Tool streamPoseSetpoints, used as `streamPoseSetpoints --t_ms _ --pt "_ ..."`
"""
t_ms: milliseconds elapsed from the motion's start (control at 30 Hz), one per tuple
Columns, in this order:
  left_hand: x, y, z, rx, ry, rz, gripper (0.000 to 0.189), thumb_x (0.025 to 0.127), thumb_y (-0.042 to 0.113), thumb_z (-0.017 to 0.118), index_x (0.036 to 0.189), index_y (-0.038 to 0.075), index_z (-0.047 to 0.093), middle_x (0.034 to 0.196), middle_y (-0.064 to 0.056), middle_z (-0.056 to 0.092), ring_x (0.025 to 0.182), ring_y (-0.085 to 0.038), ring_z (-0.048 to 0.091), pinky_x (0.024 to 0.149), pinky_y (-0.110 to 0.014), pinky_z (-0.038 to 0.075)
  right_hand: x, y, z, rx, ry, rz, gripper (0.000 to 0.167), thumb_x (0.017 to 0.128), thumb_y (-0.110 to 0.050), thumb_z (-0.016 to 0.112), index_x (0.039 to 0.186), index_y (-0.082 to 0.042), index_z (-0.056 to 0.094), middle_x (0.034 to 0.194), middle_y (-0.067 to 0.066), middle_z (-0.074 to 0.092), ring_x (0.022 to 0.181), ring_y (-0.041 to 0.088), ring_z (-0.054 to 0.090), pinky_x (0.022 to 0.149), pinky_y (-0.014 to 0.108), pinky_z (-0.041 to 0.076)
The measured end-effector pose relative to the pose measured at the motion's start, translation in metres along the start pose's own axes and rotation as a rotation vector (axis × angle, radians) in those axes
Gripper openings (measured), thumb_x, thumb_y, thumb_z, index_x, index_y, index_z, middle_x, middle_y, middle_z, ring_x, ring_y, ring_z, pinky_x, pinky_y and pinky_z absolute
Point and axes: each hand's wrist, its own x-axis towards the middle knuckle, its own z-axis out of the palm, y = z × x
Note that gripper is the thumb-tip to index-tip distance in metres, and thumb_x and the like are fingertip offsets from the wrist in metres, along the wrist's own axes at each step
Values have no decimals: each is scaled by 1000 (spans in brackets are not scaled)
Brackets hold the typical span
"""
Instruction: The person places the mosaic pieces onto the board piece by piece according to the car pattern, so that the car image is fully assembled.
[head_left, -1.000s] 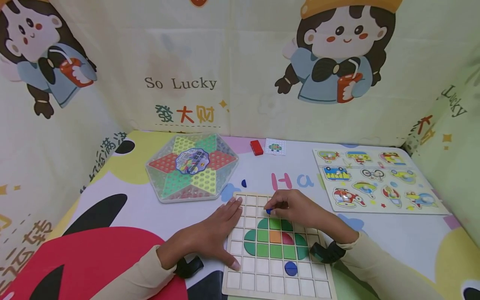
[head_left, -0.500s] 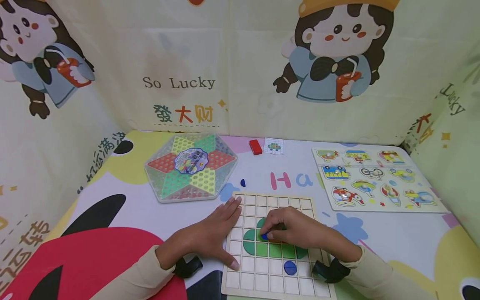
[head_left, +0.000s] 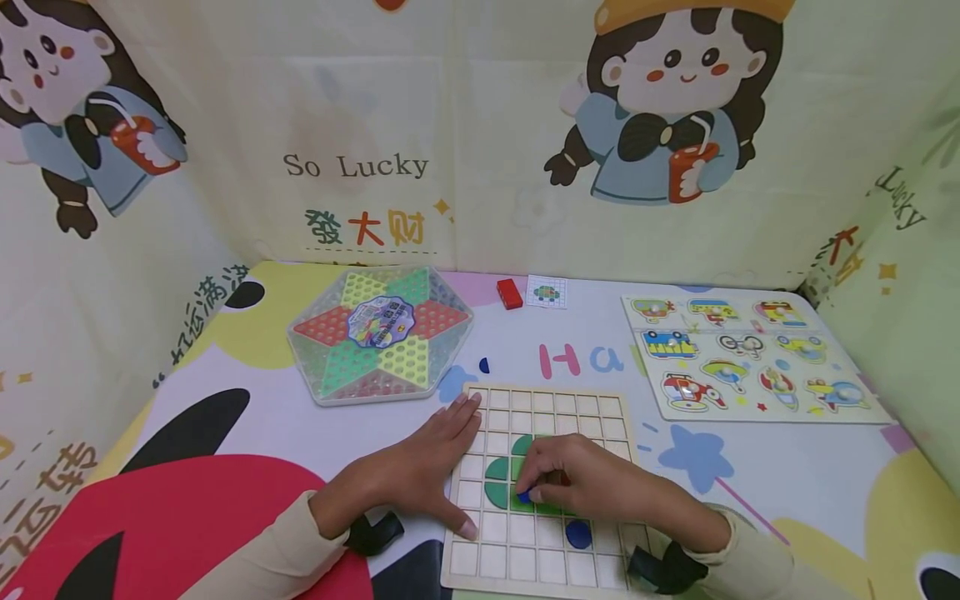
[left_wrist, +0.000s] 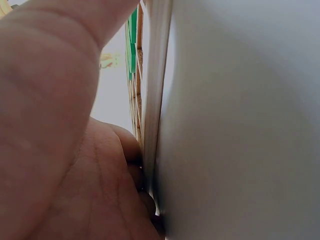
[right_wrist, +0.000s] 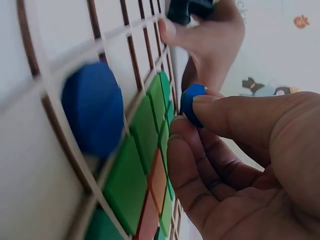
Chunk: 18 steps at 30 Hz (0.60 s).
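Observation:
A wooden grid board lies on the printed tablecloth. With fingers spread and straight, my left hand rests along the board's left edge. Over the board, my right hand pinches a blue half-round piece between thumb and fingers. Green pieces fill several squares, partly hidden under that hand in the head view; an orange square and a red piece show among them in the right wrist view. Nearer the front of the board sits a blue circle of two halves.
Beyond the board lies a loose blue half-round piece. A hexagonal Chinese checkers set is at back left, a vehicle peg puzzle at right. A red block and a pattern card lie at the back.
My right hand has moved from the board's far rows toward its front, carrying the blue half-round piece over the green ones. My left hand has stayed on the edge.

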Motion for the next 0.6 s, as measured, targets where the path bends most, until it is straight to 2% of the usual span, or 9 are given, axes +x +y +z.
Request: streamPoseSetpoints --t_ms 200,400,600 --pt "-1 1 -1 4 1 -2 125 69 66 75 155 3 11 163 -7 -8 146 -23 -13 116 -46 2 -3 -9 9 -34 -33 -39 15 90 -5 69 98 -16 77 95 -19 62 93 -1 57 82 23 50" --pt "0 1 0 7 1 -6 125 69 66 75 156 3 12 163 -6 -7 146 -23 -12 116 -46 3 -4 -15 20 -101 -59 -27 16 89 -6 71 97 -19 77 92 -22 63 91 -4 56 82 21 49" --pt "1 0 0 18 -1 2 125 69 67 74 156 3 11 163 -7 -7 146 -23 -12 116 -46 3 -5 -20 29 -200 -40 -1 15 87 -5 73 94 -18 77 91 -21 62 88 -6 55 80 17 48"
